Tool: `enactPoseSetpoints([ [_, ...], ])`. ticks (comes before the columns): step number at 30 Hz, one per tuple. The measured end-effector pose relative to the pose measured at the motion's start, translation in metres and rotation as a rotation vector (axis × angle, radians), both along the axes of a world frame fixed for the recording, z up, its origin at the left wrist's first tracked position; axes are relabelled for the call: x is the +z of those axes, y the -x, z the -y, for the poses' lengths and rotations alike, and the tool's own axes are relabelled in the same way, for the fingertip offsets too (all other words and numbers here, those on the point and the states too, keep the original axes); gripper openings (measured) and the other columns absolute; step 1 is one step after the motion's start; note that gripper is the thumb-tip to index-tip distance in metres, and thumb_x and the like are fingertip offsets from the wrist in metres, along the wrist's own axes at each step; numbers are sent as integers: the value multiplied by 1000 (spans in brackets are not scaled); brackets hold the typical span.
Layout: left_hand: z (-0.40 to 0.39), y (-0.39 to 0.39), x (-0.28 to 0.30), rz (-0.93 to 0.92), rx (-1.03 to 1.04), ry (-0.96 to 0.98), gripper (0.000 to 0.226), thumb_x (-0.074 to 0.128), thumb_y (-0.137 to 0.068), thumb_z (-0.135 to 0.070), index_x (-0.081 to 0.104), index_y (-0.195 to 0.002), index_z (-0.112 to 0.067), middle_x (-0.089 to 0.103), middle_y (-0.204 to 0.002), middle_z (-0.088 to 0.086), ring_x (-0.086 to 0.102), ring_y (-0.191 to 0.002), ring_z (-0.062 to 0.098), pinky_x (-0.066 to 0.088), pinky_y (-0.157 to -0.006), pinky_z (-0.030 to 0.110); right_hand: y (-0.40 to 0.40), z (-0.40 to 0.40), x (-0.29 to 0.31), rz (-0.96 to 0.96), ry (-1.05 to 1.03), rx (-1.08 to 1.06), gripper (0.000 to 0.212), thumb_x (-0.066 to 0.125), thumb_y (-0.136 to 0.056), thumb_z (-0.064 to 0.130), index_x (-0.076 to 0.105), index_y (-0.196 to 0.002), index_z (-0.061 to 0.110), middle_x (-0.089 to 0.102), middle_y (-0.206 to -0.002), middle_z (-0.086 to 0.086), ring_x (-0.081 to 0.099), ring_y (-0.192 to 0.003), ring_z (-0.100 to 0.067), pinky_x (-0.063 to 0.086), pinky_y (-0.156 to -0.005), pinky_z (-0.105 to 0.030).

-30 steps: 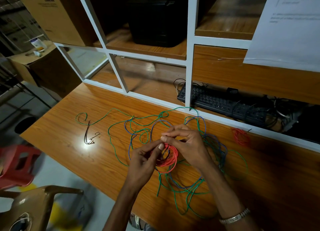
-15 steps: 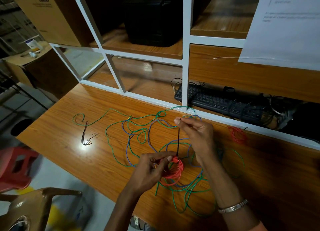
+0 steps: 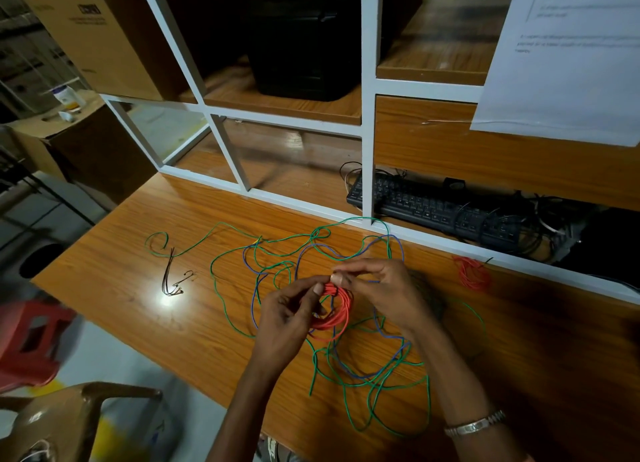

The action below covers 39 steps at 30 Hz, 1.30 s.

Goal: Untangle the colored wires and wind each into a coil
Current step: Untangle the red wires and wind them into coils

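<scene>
A red wire coil (image 3: 337, 311) hangs between my hands over the middle of the wooden desk (image 3: 138, 288). My left hand (image 3: 287, 318) grips the coil's left side. At the coil's top my right hand (image 3: 379, 290) pinches it with thumb and fingertips. Beneath and around them lies a loose tangle of green wire (image 3: 377, 382) and blue wire (image 3: 254, 288). A second red coil (image 3: 472, 273) rests at the back right, near the white frame. A few thin black ties (image 3: 172, 281) lie to the left.
A white shelf frame (image 3: 367, 115) closes off the back of the desk. A black keyboard (image 3: 433, 212) with cables sits behind it. A paper sheet (image 3: 568, 56) hangs at upper right. A brown chair (image 3: 69, 416) and a red stool (image 3: 31, 344) stand at lower left.
My right hand, which had lifted a thin black tie up from the red coil, has come back down to the coil's top. My left hand still holds the coil.
</scene>
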<state>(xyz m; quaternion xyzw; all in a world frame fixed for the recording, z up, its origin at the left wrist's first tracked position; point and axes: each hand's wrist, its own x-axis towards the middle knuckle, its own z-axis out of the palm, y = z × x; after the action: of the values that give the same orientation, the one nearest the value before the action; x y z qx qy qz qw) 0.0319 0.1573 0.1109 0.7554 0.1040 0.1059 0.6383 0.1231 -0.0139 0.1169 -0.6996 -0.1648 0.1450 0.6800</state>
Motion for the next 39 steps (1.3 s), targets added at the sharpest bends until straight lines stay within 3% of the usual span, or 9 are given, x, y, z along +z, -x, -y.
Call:
enactPoseSetpoints([
  [5, 1, 3, 3, -10, -68, 32, 20, 63, -103, -13, 79, -115, -13, 76, -82, 9, 73, -72, 20, 55, -63, 29, -2, -2, 0, 28, 20, -68, 5, 83, -85, 19, 80, -88, 16, 78, -91, 3, 71, -94, -12, 53, -83, -21],
  [11, -1, -2, 7, -24, -98, 17, 19, 67, -101, -11, 79, -116, -13, 81, -96, 8, 78, -77, 25, 58, -67, 32, 1, -12, -4, -46, -37, -191, 6, 79, -90, 15, 74, -86, 13, 77, -88, -2, 72, -88, -12, 57, -82, -34],
  [13, 1, -3, 9, -13, -34, 23, 18, 68, -100, -11, 80, -113, -14, 81, -95, 4, 78, -74, 25, 59, -67, 31, 3, -13, 0, -71, -95, -199, 7, 79, -89, 16, 74, -88, 11, 77, -88, -2, 72, -87, -16, 57, -83, -37],
  [18, 5, -3, 21, 41, -6, -48, 17, 68, -100, -8, 81, -110, -13, 79, -81, -2, 76, -66, 21, 57, -62, 26, 5, -9, 10, -122, -311, -218, 5, 77, -90, 13, 73, -88, 11, 71, -78, -3, 62, -76, -17, 51, -74, -29],
  [22, 7, -1, 25, 58, -75, -100, 18, 71, -98, -8, 82, -110, -15, 80, -87, 0, 74, -67, 18, 55, -63, 26, 3, -10, 1, -169, -243, -296, 6, 78, -90, 16, 75, -85, 16, 70, -75, 0, 59, -75, -17, 50, -75, -36],
  [27, 4, -3, 21, 6, -43, -82, 17, 70, -98, -7, 82, -106, -16, 80, -86, 0, 74, -65, 17, 55, -63, 29, 8, -8, 3, -56, -271, -237, 6, 78, -89, 17, 73, -85, 15, 72, -82, -2, 65, -81, -15, 53, -78, -31],
  [33, -1, 4, 25, 5, -88, -45, 16, 71, -97, -6, 82, -108, -10, 80, -85, 0, 71, -66, 17, 56, -64, 27, 7, -16, -7, -211, -276, -267, 5, 77, -91, 13, 75, -86, 14, 70, -79, -4, 63, -76, -20, 54, -74, -35],
  [39, 12, 6, 2, -25, 136, 167, 16, 67, -98, -2, 79, -107, -6, 79, -84, 9, 73, -67, 12, 56, -61, 22, 3, -9, -10, -329, -116, -126, 9, 74, -94, 22, 76, -97, 14, 76, -95, -7, 69, -90, -19, 55, -76, -34],
])
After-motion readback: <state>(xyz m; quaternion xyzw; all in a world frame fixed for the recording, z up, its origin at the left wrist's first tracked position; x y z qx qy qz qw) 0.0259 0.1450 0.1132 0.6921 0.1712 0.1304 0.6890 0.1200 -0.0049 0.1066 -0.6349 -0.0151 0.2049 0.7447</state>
